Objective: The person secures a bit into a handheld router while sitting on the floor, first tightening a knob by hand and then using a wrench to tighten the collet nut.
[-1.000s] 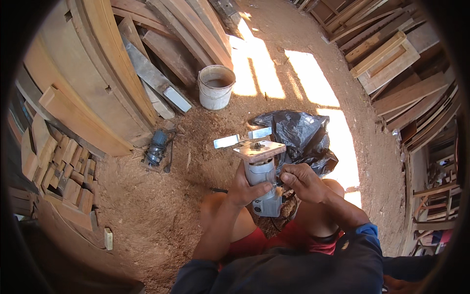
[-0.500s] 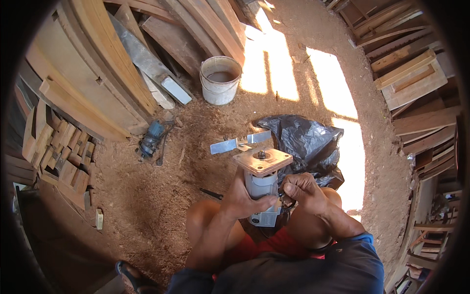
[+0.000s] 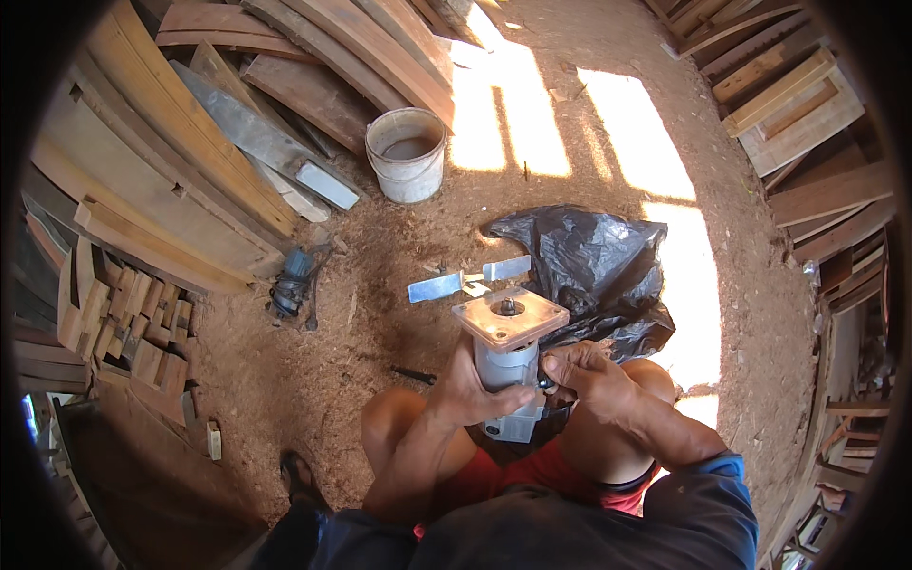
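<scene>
My left hand (image 3: 465, 389) is wrapped round the grey body of a trim router (image 3: 507, 369). The router stands upright over my lap with its square base plate (image 3: 486, 328) on top. A collet shows through the round hole of the plate. At the router's right side, the fingers of my right hand (image 3: 591, 378) pinch a small black knob (image 3: 544, 373). On the ground past the plate lie two flat metal blades (image 3: 436, 288) with a brass-coloured piece between them. A crumpled black plastic bag (image 3: 594, 271) is spread behind and to the right.
A white bucket (image 3: 407, 157) stands ahead, near leaning boards (image 3: 199, 123). A blue power tool (image 3: 294, 283) with its cord lies at left, beside stacked wood blocks (image 3: 142, 318). A person's sandalled foot (image 3: 300, 475) is at lower left. Wooden frames (image 3: 803, 123) line the right.
My right fingers have shifted slightly up and closed in on the black knob. The view has tilted a little; my left hand keeps the same hold on the router.
</scene>
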Tool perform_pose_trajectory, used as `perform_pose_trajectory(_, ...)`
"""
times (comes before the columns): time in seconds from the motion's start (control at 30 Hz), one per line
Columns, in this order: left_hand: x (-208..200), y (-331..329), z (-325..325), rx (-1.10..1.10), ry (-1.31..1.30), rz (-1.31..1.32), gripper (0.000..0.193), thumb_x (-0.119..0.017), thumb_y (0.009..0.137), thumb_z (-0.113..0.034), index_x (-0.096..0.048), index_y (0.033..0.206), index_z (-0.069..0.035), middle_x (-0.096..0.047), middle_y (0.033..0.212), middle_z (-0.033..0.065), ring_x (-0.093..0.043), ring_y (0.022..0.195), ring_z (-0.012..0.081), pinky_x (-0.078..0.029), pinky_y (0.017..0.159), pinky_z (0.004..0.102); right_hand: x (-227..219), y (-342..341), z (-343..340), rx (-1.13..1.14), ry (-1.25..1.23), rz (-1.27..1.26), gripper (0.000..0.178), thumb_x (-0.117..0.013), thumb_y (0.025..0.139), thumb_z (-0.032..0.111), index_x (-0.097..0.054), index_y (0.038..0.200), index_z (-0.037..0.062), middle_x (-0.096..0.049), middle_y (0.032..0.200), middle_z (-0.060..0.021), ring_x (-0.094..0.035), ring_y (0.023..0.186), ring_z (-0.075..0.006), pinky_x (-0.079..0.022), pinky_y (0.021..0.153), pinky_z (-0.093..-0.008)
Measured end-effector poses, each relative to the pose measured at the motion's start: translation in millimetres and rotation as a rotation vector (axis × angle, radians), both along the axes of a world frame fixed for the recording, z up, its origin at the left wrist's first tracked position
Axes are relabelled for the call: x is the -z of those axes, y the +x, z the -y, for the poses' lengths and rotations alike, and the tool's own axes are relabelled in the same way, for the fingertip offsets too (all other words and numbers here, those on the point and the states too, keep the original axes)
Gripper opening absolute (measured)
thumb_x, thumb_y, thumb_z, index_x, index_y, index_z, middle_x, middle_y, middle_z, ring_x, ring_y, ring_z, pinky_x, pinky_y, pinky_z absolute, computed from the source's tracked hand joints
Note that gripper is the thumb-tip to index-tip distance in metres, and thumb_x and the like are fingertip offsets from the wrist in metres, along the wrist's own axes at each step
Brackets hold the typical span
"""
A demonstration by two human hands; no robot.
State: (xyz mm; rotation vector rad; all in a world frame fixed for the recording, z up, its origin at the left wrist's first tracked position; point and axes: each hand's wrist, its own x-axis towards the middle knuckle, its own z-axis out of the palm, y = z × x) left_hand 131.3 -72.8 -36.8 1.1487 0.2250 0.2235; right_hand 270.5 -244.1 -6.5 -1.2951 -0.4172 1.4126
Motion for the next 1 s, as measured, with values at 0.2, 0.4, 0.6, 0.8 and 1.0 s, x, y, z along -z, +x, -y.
perform_pose_trajectory(0.2, 2, -5, 1, -0.07, -0.091, 0.035, 0.082, -0.089, 0.072, -0.022, -0.048, 0.137, 0.005, -0.063, 0.122, 0.013, -0.065, 0.11, 0.0189, -0.055, 0.093, 0.0347, -17, -4, -11, -0.013, -0.026, 0.197, 0.039, -0.059, 0.107, 0.031, -0.06, 0.079, 0.0043, -0.052, 0.063, 0.0019, -0.047, 0.059, -0.0111, -0.038, 0.059, -0.0275)
perform_pose_trajectory(0.4, 0, -12, -5, -0.17, -0.275, 0.044, 0.068, -0.088, 0.076, -0.03, -0.058, 0.128, 0.002, -0.068, 0.108, 0.0086, -0.068, 0.095, 0.0158, -0.058, 0.082, 0.0324, -39, -14, -21, -0.012, 0.343, 0.97, 0.03, -0.074, 0.093, 0.017, -0.064, 0.118, 0.0028, -0.065, 0.096, -0.0152, -0.065, 0.089, -0.0339, -0.052, 0.079, -0.0428)
perform_pose_trajectory(0.6, -8, -30, -15, -0.236, -0.269, 0.027, 0.058, -0.086, 0.079, -0.035, -0.064, 0.119, 0.0, -0.069, 0.104, 0.0079, -0.068, 0.093, 0.0159, -0.058, 0.08, 0.0319, -38, -16, -44, -0.051, 0.475, 1.086, 0.03, -0.077, 0.092, 0.014, -0.069, 0.117, 0.0003, -0.07, 0.102, -0.0159, -0.068, 0.092, -0.0325, -0.054, 0.081, -0.0401)
perform_pose_trajectory(0.8, -10, -53, -29, -0.258, -0.321, 0.094, 0.051, -0.084, 0.082, -0.025, -0.062, 0.12, 0.001, -0.069, 0.107, 0.0099, -0.069, 0.094, 0.0171, -0.059, 0.08, 0.0331, -34, -26, -63, -0.115, 0.459, 1.072, 0.03, -0.078, 0.09, 0.012, -0.07, 0.116, 0.0012, -0.071, 0.103, -0.016, -0.068, 0.096, -0.0356, -0.055, 0.085, -0.0433)
perform_pose_trajectory(1.0, 4, -85, -44, -0.277, -0.306, 0.019, 0.054, -0.08, 0.086, -0.021, -0.056, 0.13, 0.001, -0.068, 0.113, 0.0112, -0.07, 0.098, 0.018, -0.06, 0.084, 0.0348, -31, -44, -89, -0.127, 0.626, 1.281, 0.031, -0.081, 0.083, 0.011, -0.07, 0.111, 0.0015, -0.069, 0.101, -0.0145, -0.067, 0.09, -0.0344, -0.054, 0.08, -0.0434)
